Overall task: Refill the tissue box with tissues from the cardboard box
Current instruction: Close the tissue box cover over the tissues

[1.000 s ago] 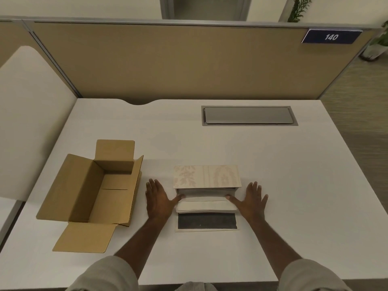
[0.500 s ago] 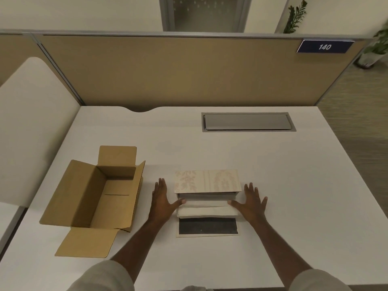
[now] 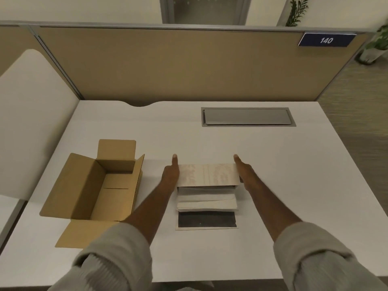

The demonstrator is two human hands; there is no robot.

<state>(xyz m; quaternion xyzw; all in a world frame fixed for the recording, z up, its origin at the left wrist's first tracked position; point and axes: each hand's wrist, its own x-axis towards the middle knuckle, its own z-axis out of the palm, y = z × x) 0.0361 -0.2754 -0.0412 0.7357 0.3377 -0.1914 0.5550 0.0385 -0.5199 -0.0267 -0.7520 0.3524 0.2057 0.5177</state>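
The tissue box stands near the desk's front, and its patterned beige lid (image 3: 207,174) is raised at the far side. A stack of white tissues (image 3: 206,199) lies inside it, with a black flap (image 3: 206,219) folded out toward me. My left hand (image 3: 171,173) presses the lid's left end and my right hand (image 3: 241,171) its right end, thumbs pointing away from me. The brown cardboard box (image 3: 84,185) sits open to the left, with nothing visible inside.
A grey cable hatch (image 3: 247,116) is set into the white desk (image 3: 294,185) at the back right. A tan partition (image 3: 189,66) closes off the far edge. A white rounded panel (image 3: 31,122) stands at the left.
Both hands have moved forward from the tissue stack's sides, where they lay flat on the desk, to the ends of the patterned lid. The view has tilted a little.
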